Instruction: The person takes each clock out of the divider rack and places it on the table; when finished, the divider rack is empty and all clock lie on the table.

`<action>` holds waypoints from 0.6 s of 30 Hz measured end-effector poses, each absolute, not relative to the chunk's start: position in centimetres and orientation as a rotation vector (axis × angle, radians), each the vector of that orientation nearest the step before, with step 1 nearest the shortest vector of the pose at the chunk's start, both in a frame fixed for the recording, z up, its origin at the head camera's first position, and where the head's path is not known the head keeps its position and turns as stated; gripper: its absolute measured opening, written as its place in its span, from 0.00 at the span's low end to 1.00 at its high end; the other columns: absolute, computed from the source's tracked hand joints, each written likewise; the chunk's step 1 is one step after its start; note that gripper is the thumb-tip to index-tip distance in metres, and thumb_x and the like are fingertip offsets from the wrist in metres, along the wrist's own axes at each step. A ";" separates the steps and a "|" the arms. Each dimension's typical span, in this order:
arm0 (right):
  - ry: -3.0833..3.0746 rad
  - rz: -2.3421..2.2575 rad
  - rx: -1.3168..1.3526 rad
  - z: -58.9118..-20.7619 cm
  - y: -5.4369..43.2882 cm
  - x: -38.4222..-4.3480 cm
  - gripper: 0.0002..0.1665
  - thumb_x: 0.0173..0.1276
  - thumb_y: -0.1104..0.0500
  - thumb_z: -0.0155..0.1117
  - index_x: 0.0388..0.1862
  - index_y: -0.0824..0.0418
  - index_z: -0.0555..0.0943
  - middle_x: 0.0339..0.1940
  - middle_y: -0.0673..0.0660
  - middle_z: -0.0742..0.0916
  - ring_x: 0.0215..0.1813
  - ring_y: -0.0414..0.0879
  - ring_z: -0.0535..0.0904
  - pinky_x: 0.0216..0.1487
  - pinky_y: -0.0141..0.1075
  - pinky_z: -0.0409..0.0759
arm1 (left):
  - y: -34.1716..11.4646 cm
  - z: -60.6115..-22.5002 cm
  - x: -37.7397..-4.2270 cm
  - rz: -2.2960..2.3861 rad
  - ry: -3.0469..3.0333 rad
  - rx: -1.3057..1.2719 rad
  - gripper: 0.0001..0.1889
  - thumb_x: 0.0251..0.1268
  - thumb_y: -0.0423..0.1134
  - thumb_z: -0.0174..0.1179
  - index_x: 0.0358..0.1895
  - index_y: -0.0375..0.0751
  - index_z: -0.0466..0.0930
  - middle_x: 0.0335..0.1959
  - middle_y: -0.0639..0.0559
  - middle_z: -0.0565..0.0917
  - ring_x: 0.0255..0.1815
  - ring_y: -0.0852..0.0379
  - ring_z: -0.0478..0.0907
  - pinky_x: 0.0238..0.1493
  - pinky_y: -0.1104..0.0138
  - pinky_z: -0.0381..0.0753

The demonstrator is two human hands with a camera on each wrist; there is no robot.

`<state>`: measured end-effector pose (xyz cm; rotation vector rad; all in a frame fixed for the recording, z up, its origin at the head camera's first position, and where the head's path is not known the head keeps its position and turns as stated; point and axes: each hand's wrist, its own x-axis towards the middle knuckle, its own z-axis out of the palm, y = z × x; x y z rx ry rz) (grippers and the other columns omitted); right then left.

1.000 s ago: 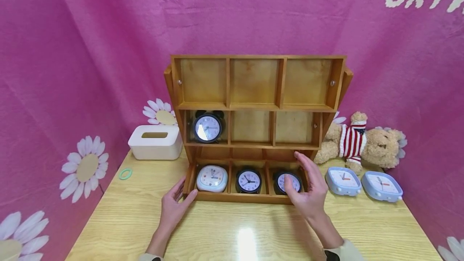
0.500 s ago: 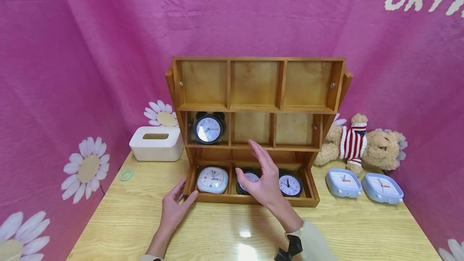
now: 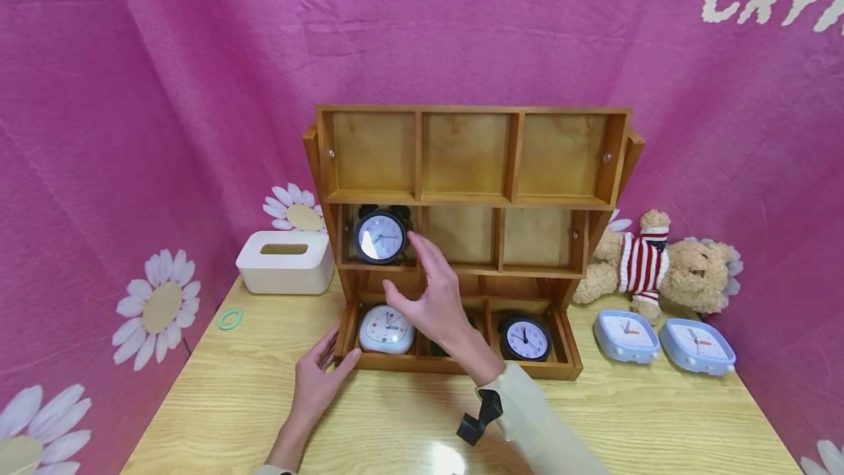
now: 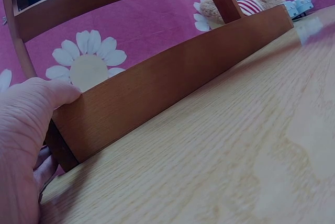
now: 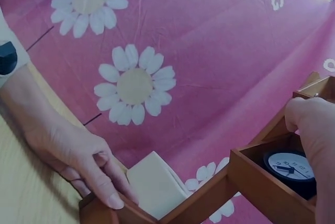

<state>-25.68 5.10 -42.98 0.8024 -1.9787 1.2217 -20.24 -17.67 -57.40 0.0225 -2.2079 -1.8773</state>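
A three-tier wooden display shelf (image 3: 467,156) stands on the table. My left hand (image 3: 318,381) grips its lower front left corner, thumb over the front edge and fingers along the side. My right hand (image 3: 431,297) is raised before the left compartments, fingers spread and holding nothing. Its fingertips overlap the right edge of a black twin-bell alarm clock (image 3: 380,237) in the middle tier's left compartment. Below, a white rounded clock (image 3: 386,329) lies in the bottom left compartment. A round black clock (image 3: 525,339) sits at bottom right; the bottom middle one is mostly hidden behind my right arm.
Two light blue clocks (image 3: 626,336) lie right of the shelf, in front of a teddy bear (image 3: 692,270) in a striped shirt. A white tissue box (image 3: 286,262) and a green ring (image 3: 230,319) are at left. Pink cloth (image 3: 527,42) hangs behind.
My right hand has moved left from the bottom right clock, across the bottom middle one, up to the twin-bell alarm clock. My left hand has stayed at the shelf corner.
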 end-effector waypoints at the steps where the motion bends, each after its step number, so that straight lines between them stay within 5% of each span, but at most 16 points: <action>1: -1.989 1.211 0.790 -42.8 4.8 -25.9 0.47 0.58 0.59 0.80 0.74 0.73 0.70 0.69 0.69 0.79 0.70 0.59 0.77 0.70 0.51 0.77 | -17.7 -57.4 -20.3 -1.876 -2.207 0.023 0.34 0.63 0.34 0.75 0.72 0.32 0.75 0.68 0.37 0.80 0.68 0.45 0.77 0.59 0.81 0.74; 18: -2.170 0.795 0.539 -42.2 1.7 -28.3 0.54 0.54 0.46 0.85 0.71 0.73 0.71 0.64 0.69 0.79 0.59 0.61 0.72 0.59 0.50 0.77 | -17.6 -57.4 -20.2 -1.853 -2.221 0.005 0.33 0.64 0.34 0.74 0.72 0.31 0.74 0.68 0.36 0.80 0.68 0.45 0.77 0.59 0.80 0.74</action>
